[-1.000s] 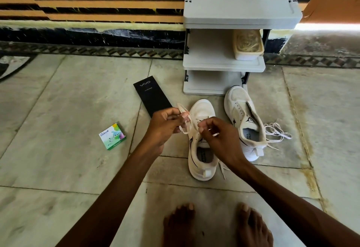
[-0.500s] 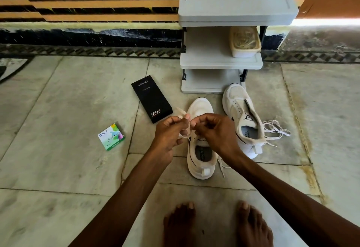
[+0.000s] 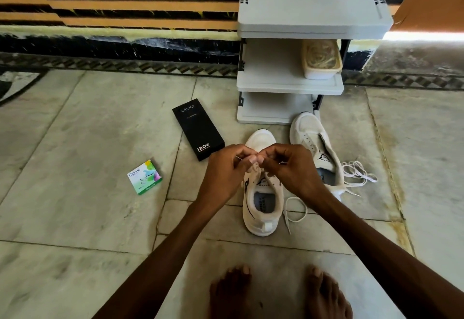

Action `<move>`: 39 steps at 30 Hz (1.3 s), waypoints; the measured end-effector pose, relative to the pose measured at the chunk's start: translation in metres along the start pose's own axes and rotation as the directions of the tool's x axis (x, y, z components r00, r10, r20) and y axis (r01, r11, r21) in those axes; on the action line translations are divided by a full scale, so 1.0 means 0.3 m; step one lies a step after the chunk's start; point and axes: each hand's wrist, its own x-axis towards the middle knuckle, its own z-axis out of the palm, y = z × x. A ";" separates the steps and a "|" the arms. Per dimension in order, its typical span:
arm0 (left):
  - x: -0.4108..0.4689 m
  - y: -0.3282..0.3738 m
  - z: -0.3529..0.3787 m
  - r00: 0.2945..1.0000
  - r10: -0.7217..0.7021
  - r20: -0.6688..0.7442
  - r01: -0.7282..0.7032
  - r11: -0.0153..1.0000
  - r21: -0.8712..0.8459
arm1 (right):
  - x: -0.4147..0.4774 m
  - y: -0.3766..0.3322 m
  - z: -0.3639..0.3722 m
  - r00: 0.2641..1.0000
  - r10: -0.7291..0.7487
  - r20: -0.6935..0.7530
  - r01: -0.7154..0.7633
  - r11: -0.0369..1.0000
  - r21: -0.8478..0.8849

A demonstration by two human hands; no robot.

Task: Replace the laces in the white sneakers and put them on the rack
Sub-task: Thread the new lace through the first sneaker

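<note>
Floor (image 3: pixel 75 130): pale marble slabs, dark joints, rust staining at right. Wall (image 3: pixel 113 4): orange-and-black horizontal stripes above a black base band (image 3: pixel 125 45); patterned tile border (image 3: pixel 125 63) at its foot. Grey three-tier rack (image 3: pixel 308 12) against wall. Sunlight strip (image 3: pixel 424 36) upper right.

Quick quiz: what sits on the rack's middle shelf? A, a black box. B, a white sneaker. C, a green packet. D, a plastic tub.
D: a tub stands at the right of the rack's middle shelf, while the near sneaker, far sneaker, black box and green packet all lie on the floor.
</note>
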 end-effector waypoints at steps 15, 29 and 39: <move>-0.016 -0.030 0.095 0.994 -0.032 0.105 -0.014 0.912 0.410 | -0.084 0.096 0.042 0.985 0.164 -0.051 -0.160 0.766 -0.623; 0.003 -0.035 0.186 0.994 -0.019 0.109 -0.036 0.872 0.488 | -0.068 0.087 -0.006 0.948 0.316 -0.027 -0.295 0.848 -0.440; -0.020 -0.009 0.210 0.993 -0.119 0.024 0.087 0.835 0.543 | -0.089 0.083 0.009 0.962 0.269 -0.045 -0.263 0.866 -0.425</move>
